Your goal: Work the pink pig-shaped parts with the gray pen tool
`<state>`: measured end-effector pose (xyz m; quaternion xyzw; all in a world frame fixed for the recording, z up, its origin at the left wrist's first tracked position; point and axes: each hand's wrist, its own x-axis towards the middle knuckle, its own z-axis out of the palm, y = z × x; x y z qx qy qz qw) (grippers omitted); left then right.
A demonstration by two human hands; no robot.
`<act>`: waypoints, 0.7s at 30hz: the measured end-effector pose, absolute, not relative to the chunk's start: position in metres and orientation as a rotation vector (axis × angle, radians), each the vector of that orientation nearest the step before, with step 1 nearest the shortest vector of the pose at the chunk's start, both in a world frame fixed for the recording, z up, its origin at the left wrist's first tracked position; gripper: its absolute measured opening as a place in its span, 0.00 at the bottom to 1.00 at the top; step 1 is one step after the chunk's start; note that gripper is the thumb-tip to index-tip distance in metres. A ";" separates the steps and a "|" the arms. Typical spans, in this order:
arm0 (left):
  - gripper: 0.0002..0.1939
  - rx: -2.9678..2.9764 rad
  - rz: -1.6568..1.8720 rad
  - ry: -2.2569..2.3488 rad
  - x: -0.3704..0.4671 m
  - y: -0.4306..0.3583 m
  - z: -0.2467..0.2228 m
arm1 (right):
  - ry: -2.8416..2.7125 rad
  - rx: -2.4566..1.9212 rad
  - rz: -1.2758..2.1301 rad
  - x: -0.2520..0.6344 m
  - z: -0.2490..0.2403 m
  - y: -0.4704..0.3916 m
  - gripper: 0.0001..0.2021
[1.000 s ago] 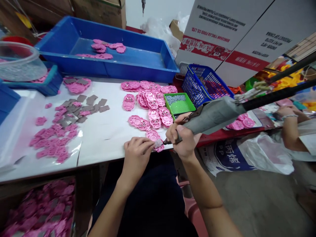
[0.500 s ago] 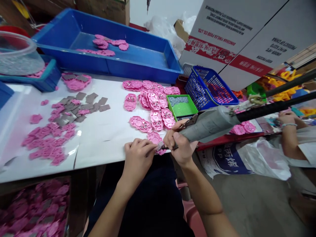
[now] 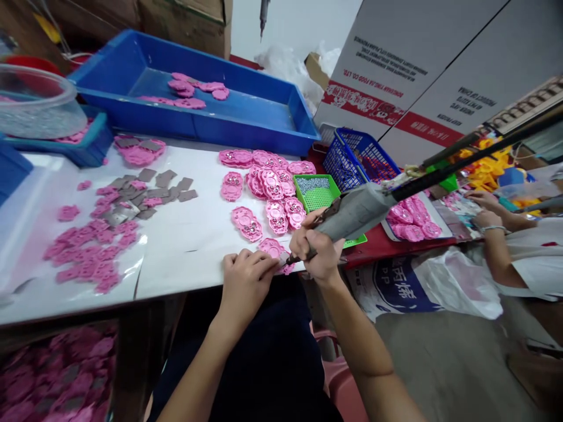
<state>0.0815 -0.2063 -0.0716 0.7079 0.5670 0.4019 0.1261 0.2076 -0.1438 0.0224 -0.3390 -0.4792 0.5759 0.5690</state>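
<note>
My right hand [image 3: 317, 249] is wrapped round a grey electric screwdriver [image 3: 354, 215], its cable running off to the upper right. The tool's dark bit points left and down, reaching a pink plastic part [image 3: 270, 247] at the table's front edge. Fingers of my left hand [image 3: 248, 274] are pressed together on that part, holding it down beside the bit. A small grey plate seems to lie on it, partly hidden by my fingertips. Just beyond my hands lie several pink assemblies [image 3: 272, 183] with shiny metal bits, and a green tray [image 3: 317, 192] of small screws.
Small pink pieces [image 3: 88, 252] and grey plates [image 3: 165, 177] lie loose on the left. A long blue bin [image 3: 193, 120] stands behind, a blue basket [image 3: 352, 153] right of it. Another person's hands [image 3: 488, 214] work at the far right. Below left is a box of pink parts [image 3: 57, 369].
The view has shifted slightly, showing more of the right side. The screwdriver has tilted a little, with its bit still at the pink part. Both hands keep their hold.
</note>
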 end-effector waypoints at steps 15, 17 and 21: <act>0.05 1.953 1.279 1.626 0.096 -0.212 -0.059 | -1.146 -0.721 1.145 0.205 0.052 -0.147 0.10; 0.05 1.938 1.313 1.607 0.099 -0.213 -0.057 | -1.134 -0.715 1.165 0.205 0.051 -0.149 0.08; 0.06 1.885 1.423 1.615 0.101 -0.214 -0.056 | -1.124 -0.687 1.172 0.206 0.052 -0.152 0.06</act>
